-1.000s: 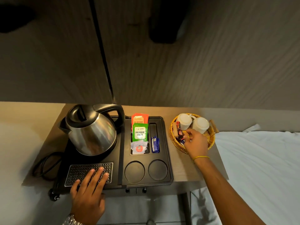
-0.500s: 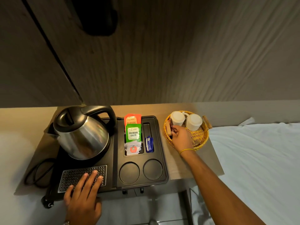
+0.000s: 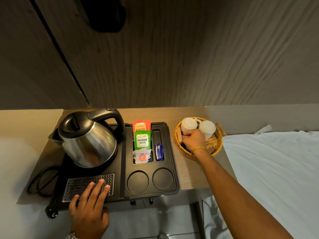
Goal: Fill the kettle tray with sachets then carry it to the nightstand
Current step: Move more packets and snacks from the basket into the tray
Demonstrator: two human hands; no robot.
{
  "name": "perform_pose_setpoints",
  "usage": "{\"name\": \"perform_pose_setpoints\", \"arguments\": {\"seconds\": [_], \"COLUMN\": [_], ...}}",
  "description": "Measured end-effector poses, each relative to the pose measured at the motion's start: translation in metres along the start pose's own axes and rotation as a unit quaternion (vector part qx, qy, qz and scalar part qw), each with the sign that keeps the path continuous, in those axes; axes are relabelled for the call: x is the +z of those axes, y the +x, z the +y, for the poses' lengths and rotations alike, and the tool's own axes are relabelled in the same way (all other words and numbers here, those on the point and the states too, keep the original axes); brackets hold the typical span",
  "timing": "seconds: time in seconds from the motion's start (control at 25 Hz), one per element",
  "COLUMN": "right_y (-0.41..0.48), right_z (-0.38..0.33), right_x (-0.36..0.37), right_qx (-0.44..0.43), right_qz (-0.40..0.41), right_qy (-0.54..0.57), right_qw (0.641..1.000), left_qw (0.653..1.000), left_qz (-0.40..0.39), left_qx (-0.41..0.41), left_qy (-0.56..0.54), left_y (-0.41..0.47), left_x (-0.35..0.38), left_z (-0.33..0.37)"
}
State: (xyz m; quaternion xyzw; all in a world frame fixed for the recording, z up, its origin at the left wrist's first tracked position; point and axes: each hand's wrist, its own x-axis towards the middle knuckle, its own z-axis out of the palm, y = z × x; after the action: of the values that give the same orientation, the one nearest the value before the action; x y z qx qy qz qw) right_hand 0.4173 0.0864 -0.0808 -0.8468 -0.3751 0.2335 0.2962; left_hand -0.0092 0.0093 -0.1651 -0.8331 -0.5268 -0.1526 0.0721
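Note:
The black kettle tray (image 3: 170,152) lies on the wooden nightstand top, with a steel kettle (image 3: 88,140) on its left half. Its sachet slot holds an orange sachet (image 3: 141,125), a green sachet (image 3: 142,141) and a white sachet (image 3: 141,157); a blue sachet (image 3: 159,152) lies in the narrow slot. My left hand (image 3: 89,206) rests flat on the tray's perforated grid, fingers spread. My right hand (image 3: 193,140) is inside the wicker basket (image 3: 214,149), fingers curled shut on dark sachets at its left side; the hand hides most of them.
Two white cups (image 3: 189,125) lie upside down at the back of the basket. The kettle's black cord (image 3: 37,183) loops off the tray's left side. A white bed (image 3: 276,169) borders the nightstand on the right. A wood-panel wall rises behind.
My right hand has shifted from the basket's front to its left side and curled shut over the sachets there. My left hand has stayed on the grid.

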Motion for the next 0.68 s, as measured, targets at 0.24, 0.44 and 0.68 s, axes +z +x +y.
{"name": "perform_pose_setpoints", "arguments": {"seconds": [0.24, 0.44, 0.68], "right_y": [0.004, -0.012, -0.053], "right_z": [0.001, 0.004, -0.022], "right_x": [-0.005, -0.009, -0.015], "right_qx": [-0.014, -0.017, -0.096], "right_qz": [-0.008, 0.082, 0.200], "right_qy": [-0.035, -0.012, 0.058], "right_qw": [0.999, 0.996, 0.973], "left_qw": [1.000, 1.000, 0.999], "left_qz": [0.002, -0.014, -0.022], "left_qx": [-0.001, -0.005, -0.008], "left_qy": [0.000, -0.009, -0.021], "left_y": [0.001, -0.002, -0.001], "left_x": [-0.001, 0.002, 0.002], "left_z": [0.001, -0.001, 0.000]}}
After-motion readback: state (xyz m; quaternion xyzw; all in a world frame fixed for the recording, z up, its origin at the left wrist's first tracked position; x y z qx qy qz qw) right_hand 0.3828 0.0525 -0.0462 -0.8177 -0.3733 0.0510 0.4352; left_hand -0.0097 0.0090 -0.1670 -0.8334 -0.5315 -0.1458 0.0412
